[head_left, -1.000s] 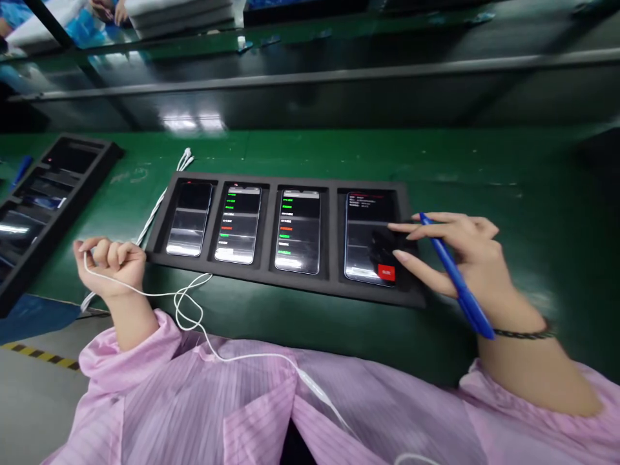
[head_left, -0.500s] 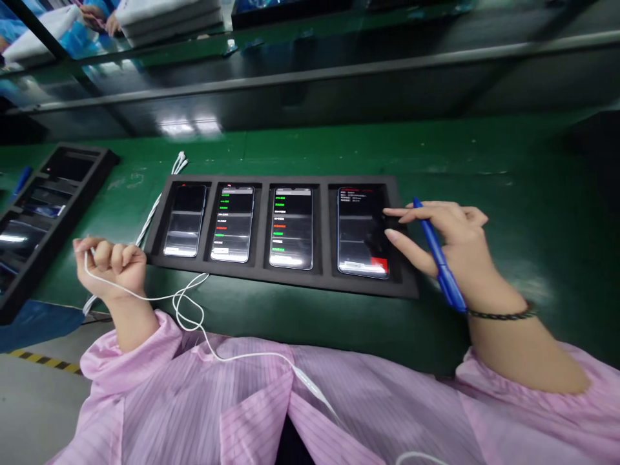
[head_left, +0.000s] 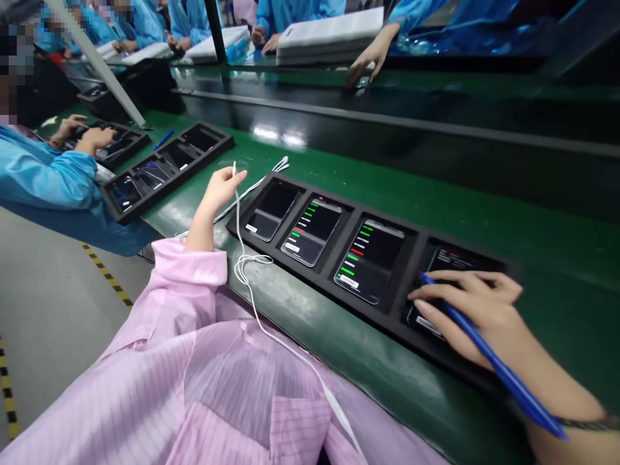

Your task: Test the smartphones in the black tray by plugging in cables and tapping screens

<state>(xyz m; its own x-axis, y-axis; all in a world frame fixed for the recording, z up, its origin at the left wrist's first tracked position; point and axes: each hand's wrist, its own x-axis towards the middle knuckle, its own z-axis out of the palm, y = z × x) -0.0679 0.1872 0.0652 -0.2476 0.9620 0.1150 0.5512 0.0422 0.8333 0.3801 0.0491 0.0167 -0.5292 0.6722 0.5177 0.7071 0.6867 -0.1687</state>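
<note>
A black foam tray lies on the green belt with several phones in its slots. My right hand rests over the rightmost phone, fingers stretched onto its screen, with a blue pen held between the fingers. The two middle phones show green and red lines of text; the left phone is mostly dark. My left hand is raised left of the tray, pinching a white cable that loops down across my pink sleeve.
A second black tray with phones lies further left on the green belt. A person in a blue coat works at another tray on the left. More people in blue handle white boxes behind a raised rail. More white cables lie by my tray.
The view has swung left, so the tray now runs slantwise. My left hand has lifted from the belt's edge with the cable. My right hand stays on the rightmost phone.
</note>
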